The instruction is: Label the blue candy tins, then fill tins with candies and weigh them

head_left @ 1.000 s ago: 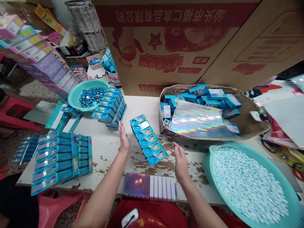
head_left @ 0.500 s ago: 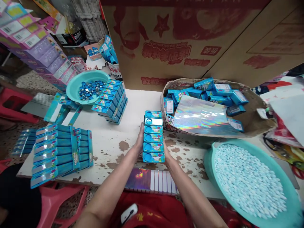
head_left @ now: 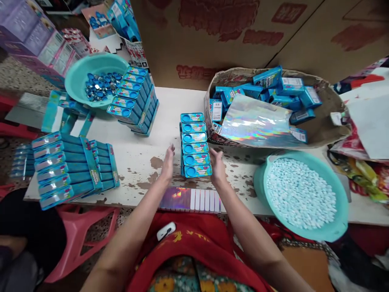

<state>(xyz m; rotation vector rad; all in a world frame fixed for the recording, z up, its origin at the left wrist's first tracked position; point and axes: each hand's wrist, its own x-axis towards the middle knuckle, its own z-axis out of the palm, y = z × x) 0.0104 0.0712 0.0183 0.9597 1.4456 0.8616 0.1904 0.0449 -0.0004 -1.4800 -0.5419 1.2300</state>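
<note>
A row of several blue candy tins [head_left: 196,148] stands on the worn white table in front of me, packed close together. Each top face carries a round recess and the words "Caramelo Macizo". My left hand [head_left: 168,163] is to the left of the row, apart from it, with its fingers stretched out. On the other side, my right hand [head_left: 218,165] is open close beside the row's near right edge; whether its fingertips touch the tins is unclear. Between my forearms, a shiny purple holographic pack with white strips [head_left: 190,199] lies at the table's front edge.
More tin stacks stand left, one far stack [head_left: 136,101] and one near stack [head_left: 67,170]. A turquoise basin [head_left: 73,87] holds small blue-silver caps. At right are a cardboard tray [head_left: 331,129] of blue boxes and a turquoise tub [head_left: 260,178] of pale candies.
My hands have come off the sides of the tin row and spread apart, the left one more clearly. The row stays standing on the table. My view has tilted down.
</note>
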